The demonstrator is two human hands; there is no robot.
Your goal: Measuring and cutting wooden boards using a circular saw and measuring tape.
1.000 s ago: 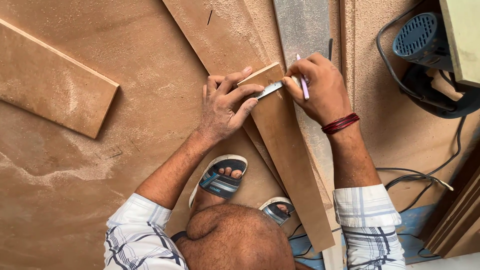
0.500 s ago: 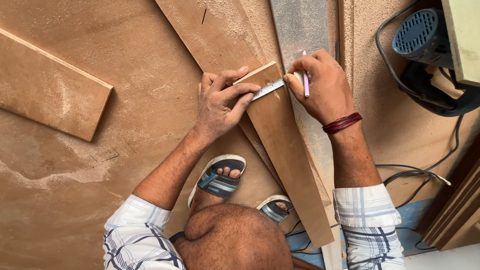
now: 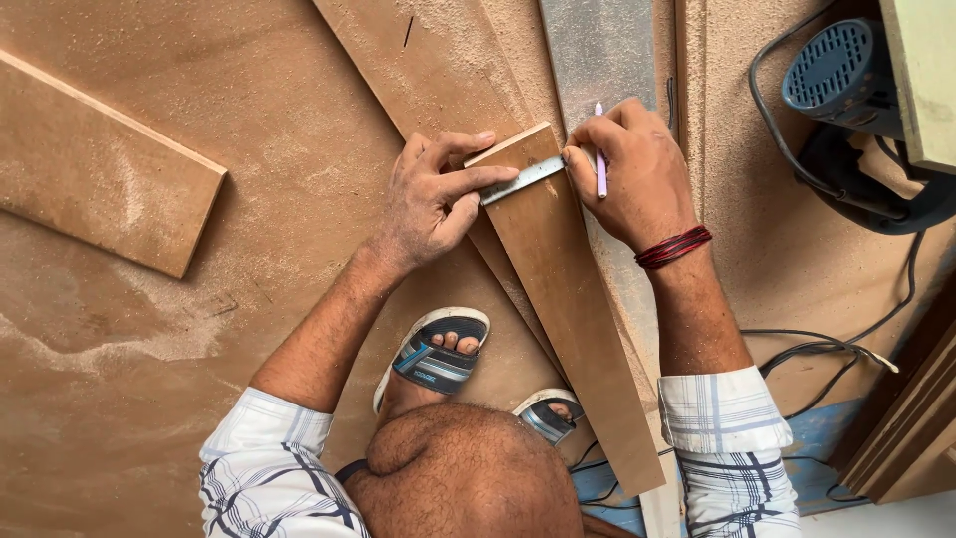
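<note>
Marking a narrow board against a metal ruler on a dusty sheet of brown fibreboard.

I see a long, narrow board [image 3: 568,309], smooth, brown and square-edged, lying at a slant on the sawdust-covered floor panel [image 3: 249,120], its far end between my two hands. My left hand [image 3: 433,204] lies flat and spread, its fingers pressing a thin, grey metal ruler [image 3: 520,180] across the board's top end. My right hand [image 3: 637,179] is curled around a slim pink pencil [image 3: 600,164], which stands nearly upright with its tip at the ruler's right end; red thread bands circle that wrist. A wider offcut [image 3: 95,174] lies well apart to the left, and a blue-grey power tool [image 3: 846,70] with a black cable sits at the upper right.
</note>
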